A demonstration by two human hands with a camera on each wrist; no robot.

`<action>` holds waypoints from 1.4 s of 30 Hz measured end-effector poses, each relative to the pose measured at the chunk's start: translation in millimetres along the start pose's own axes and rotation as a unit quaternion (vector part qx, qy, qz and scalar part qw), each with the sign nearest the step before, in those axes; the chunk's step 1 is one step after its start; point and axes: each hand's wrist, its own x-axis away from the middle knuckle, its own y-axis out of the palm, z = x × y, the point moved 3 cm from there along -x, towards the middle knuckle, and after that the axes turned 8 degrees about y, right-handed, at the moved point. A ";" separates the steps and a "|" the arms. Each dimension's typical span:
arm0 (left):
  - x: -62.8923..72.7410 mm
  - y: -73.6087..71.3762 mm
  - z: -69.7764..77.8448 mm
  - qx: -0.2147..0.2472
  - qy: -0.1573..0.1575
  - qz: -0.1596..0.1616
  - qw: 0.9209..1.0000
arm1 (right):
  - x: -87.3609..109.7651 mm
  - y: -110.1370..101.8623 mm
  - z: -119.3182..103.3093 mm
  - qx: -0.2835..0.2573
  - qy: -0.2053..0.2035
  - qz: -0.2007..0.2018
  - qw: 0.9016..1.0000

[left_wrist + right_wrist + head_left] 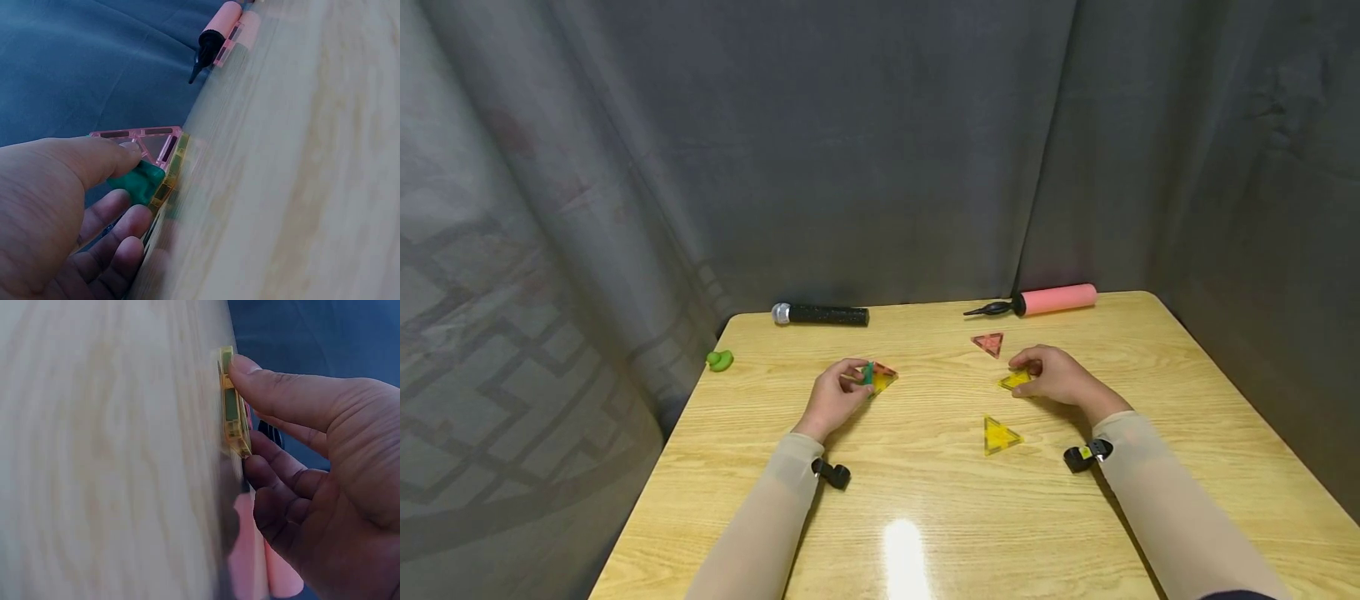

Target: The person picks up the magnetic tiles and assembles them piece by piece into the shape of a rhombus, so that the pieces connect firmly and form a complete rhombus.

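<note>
My left hand (pixel 837 396) pinches a small green piece (pixel 139 182) between thumb and fingers. Joined to it are a pink triangular magnetic tile (pixel 140 140) and a yellow edge piece (pixel 167 185), low over the table. Across from it, my right hand (pixel 1055 375) grips a yellow triangular magnetic tile (pixel 231 403) by its edges, with the thumb on one side and fingertips on the other. Another yellow triangular tile (pixel 1000 435) lies flat nearer to me. Beyond the right hand lies a pink triangular tile (pixel 989 343).
A black microphone (pixel 823 315) with a silver head lies at the table's back edge. Right of it is a pink hand pump (pixel 1058 300) with a black nozzle. A green toy duck (pixel 720 361) sits at the left edge. Grey curtains (pixel 865 150) surround the wooden table (pixel 925 500).
</note>
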 end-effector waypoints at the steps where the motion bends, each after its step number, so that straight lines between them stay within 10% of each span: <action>1: 0.0 -0.1 0.2 0.000 0.000 0.000 1.000 | 0.9 -1.6 2.2 -0.002 0.002 0.004 1.000; 42: 1.6 0.5 1.3 0.010 -0.013 0.000 1.000 | 2.3 -13.6 46.0 -0.095 0.025 0.152 0.983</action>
